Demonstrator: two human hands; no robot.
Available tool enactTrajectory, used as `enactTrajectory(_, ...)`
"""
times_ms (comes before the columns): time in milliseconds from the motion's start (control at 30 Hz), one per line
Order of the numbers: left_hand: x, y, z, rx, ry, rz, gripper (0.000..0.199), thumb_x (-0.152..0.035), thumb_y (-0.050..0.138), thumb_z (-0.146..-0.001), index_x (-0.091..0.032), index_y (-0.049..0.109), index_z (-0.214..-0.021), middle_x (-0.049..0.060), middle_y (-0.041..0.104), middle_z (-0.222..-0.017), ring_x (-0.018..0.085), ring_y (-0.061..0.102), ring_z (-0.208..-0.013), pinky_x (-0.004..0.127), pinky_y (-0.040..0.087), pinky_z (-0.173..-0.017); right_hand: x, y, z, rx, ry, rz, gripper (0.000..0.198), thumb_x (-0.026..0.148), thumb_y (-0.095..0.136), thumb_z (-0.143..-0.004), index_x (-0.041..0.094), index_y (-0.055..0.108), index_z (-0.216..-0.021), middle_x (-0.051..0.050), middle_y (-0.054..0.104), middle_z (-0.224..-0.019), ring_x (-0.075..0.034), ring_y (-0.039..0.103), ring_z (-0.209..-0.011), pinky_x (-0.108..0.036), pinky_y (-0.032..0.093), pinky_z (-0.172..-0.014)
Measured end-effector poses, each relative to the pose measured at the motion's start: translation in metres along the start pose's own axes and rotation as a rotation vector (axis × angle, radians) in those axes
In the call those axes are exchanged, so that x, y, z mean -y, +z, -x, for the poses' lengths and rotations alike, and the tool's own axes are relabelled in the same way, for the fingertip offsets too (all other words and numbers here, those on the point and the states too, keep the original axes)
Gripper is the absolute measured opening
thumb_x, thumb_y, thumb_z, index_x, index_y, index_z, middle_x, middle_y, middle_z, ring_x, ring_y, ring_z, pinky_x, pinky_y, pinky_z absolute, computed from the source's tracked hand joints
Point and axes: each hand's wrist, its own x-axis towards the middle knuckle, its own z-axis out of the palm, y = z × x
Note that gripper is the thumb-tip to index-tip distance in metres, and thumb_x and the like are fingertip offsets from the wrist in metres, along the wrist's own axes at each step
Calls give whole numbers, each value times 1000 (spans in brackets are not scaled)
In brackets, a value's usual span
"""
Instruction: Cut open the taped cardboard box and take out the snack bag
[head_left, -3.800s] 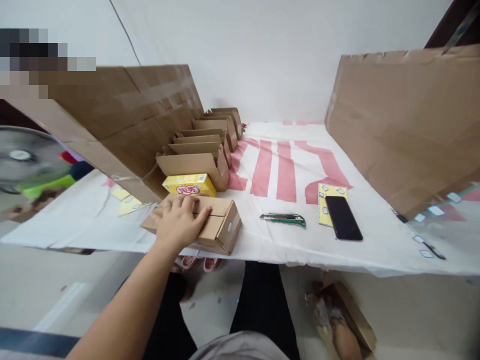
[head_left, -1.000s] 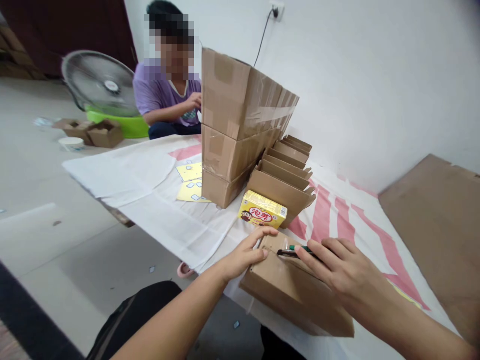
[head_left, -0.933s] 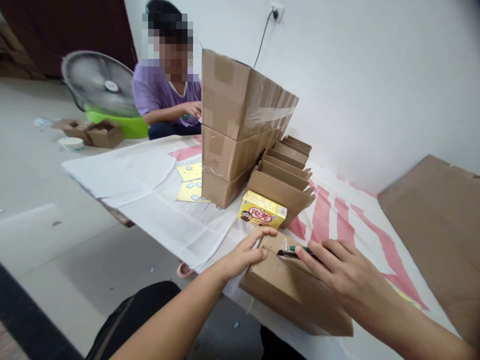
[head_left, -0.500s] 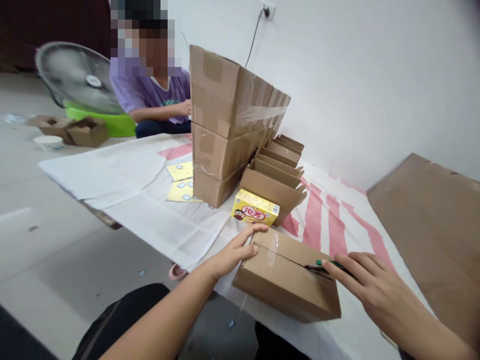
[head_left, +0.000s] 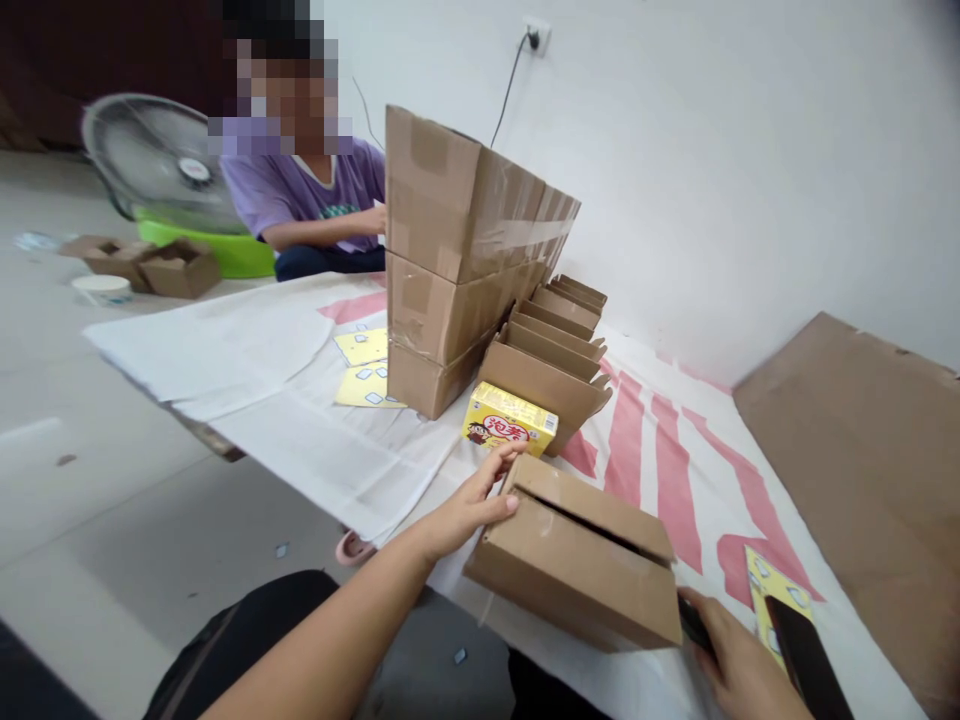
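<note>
A small brown cardboard box lies on the white cloth with red stripes, its top seam split into a dark gap. My left hand presses on the box's left end, fingers over the top edge. My right hand sits at the box's right end, closed around a dark utility knife that is mostly hidden. A yellow printed carton stands just behind my left hand.
A row of several open small boxes stands beside a stack of taped boxes. A black phone lies on a yellow sheet. Flat cardboard is at right. Another person sits beyond, near a fan.
My right hand drew the knife along the box's top seam from the left end to past the right end. The seam now gapes. My left hand stayed on the box.
</note>
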Motion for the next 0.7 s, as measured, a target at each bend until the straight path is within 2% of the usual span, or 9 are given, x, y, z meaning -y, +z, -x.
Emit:
enactTrajectory(100,0,-1,1,15,0,36,72,-50,60,-78,-25,28,-139,10,41,-138,30,37,-127,46,25,-106,-6,11,-5,105,30,20,46,20,48,-79,19,56,-124,-12,63,-119,-25,61,-106,-40,48,-93)
enactTrajectory(167,-3,0,2,16,-13,50,72,-50,60,-79,-26,29,-139,9,40,-139,31,36,-128,45,25,-106,-8,1,-13,72,-2,39,37,25,50,-81,21,62,-116,-11,64,-114,-26,62,-101,-42,48,-90)
enactTrajectory(200,-5,1,3,13,-20,56,72,-50,60,-79,-26,29,-140,9,40,-139,31,36,-128,45,25,-106,-7,-10,-19,12,-22,51,33,29,50,-83,21,64,-111,-11,65,-111,-26,62,-99,-43,49,-88)
enactTrajectory(267,-9,3,4,0,-31,64,73,-50,60,-79,-26,29,-140,9,40,-140,32,35,-129,46,25,-106,0,-38,-32,-192,-43,74,29,38,48,-86,21,64,-103,-10,67,-104,-27,62,-96,-45,49,-85)
enactTrajectory(367,-11,5,3,-26,-27,58,71,-50,61,-78,-25,32,-138,9,41,-138,32,34,-129,45,25,-106,30,-82,-48,-506,-86,43,28,41,46,-88,21,61,-100,-9,66,-99,-26,61,-94,-40,51,-77)
enactTrajectory(433,-11,5,2,-32,-19,58,69,-50,62,-77,-24,35,-135,9,43,-136,32,37,-127,45,27,-105,60,-105,-57,-572,-166,-26,23,38,48,-89,23,60,-102,-8,65,-100,-24,61,-95,-34,51,-70)
enactTrajectory(500,-10,5,1,-41,-3,51,66,-49,63,-76,-24,38,-132,9,43,-135,31,39,-124,44,28,-104,93,-117,-65,-536,-264,-108,20,34,48,-90,24,59,-104,-6,65,-101,-21,60,-96,-32,51,-76)
enactTrajectory(567,-9,5,0,-52,22,36,63,-49,64,-75,-23,42,-129,9,43,-134,30,40,-122,43,28,-103,121,-121,-76,-421,-317,-202,20,32,45,-92,24,60,-104,-6,65,-103,-20,61,-97,-32,50,-80)
enactTrajectory(700,-6,5,-2,-25,38,53,60,-50,62,-76,-23,42,-126,8,45,-131,28,43,-117,41,30,-101,156,-117,-106,-186,-284,-323,26,31,40,-94,23,62,-103,-6,66,-103,-19,61,-95,-32,50,-80)
